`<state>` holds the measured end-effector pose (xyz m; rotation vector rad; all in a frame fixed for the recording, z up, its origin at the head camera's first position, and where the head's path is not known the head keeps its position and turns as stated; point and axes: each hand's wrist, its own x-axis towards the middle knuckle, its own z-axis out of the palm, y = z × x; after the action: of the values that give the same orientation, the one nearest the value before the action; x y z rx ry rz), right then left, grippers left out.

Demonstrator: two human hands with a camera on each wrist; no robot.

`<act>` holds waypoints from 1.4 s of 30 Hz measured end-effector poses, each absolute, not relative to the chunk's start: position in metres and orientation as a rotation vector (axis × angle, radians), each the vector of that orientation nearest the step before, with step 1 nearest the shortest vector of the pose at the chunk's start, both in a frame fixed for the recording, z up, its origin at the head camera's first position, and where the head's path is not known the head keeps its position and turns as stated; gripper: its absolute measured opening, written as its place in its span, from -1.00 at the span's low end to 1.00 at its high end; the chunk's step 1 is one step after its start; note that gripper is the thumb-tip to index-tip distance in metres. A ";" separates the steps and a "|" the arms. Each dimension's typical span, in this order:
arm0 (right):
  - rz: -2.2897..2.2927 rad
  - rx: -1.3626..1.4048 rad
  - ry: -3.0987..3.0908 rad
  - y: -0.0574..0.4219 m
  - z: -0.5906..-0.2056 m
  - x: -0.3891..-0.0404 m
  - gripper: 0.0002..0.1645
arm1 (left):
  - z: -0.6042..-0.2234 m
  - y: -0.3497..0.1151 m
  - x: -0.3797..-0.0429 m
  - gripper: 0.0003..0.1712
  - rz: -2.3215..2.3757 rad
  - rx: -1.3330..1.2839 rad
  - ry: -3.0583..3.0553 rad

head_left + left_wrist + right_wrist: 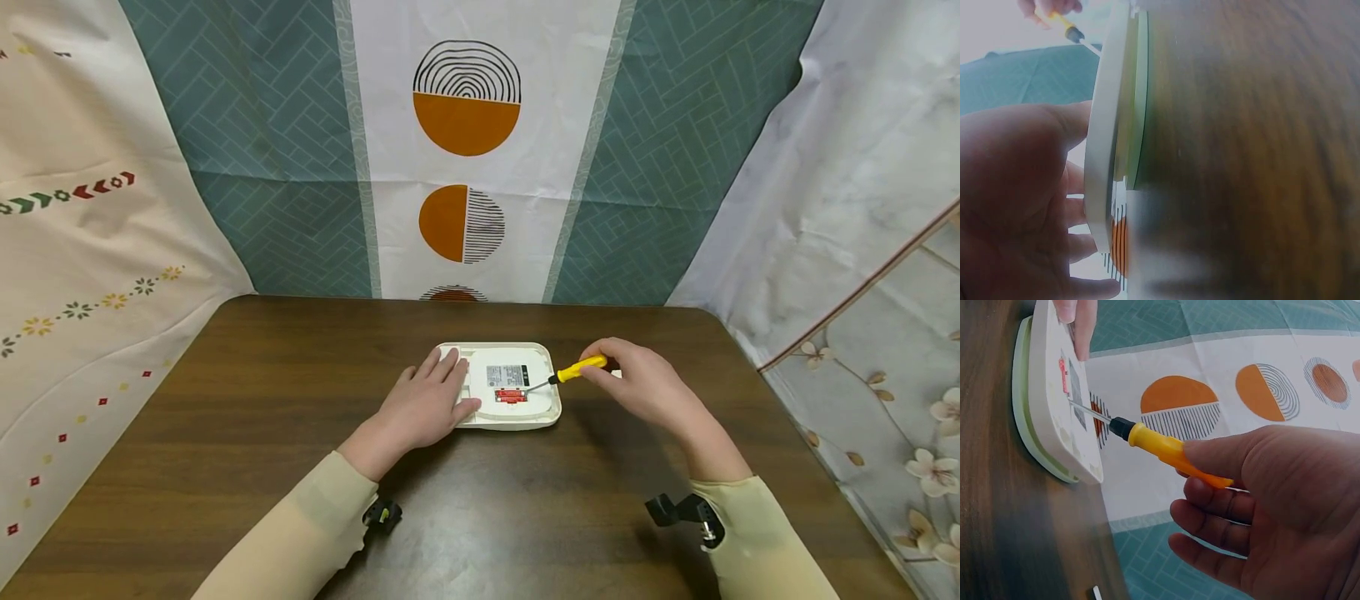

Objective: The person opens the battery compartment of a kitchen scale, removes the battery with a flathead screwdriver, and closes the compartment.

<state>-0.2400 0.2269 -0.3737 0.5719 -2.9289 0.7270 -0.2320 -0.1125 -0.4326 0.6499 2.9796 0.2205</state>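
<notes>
A flat white device [534, 410] with rounded corners, which looks like an upturned kitchen scale, lies on the table. Its underside carries a grey label [504, 375] and an uncovered compartment with red batteries [511, 396]. My left hand [427, 400] rests on the device's left part, its fingers straight. Between thumb and fingers, my right hand [637, 379] pinches a yellow-handled screwdriver [581, 368]. The screwdriver slants down to the left, its tip at the right end of the batteries. A pale green layer [1020, 406] shows beneath the white body in the right wrist view.
The dark wooden table [247, 417] runs back to a patterned cloth [480, 167], with more cloth hanging at both sides. A small white piece [1097, 592] lies at the bottom of the right wrist view; its kind is unclear.
</notes>
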 end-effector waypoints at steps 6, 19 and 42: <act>0.609 0.623 -2.909 0.218 -0.380 -0.243 -0.84 | -0.432 -0.113 -0.233 -0.07 0.210 0.646 2.981; 0.548 0.729 -2.770 0.205 -0.386 -0.244 -0.90 | -0.428 -0.113 -0.234 -0.07 0.243 0.643 2.966; 0.652 0.474 -3.057 0.216 -0.394 -0.257 -0.74 | -0.433 -0.113 -0.234 -0.08 0.255 0.634 2.952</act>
<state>-0.2574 0.2165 -0.3943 0.4735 -3.0571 0.6516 -0.2336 -0.1127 -0.4327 0.6341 2.9523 0.2554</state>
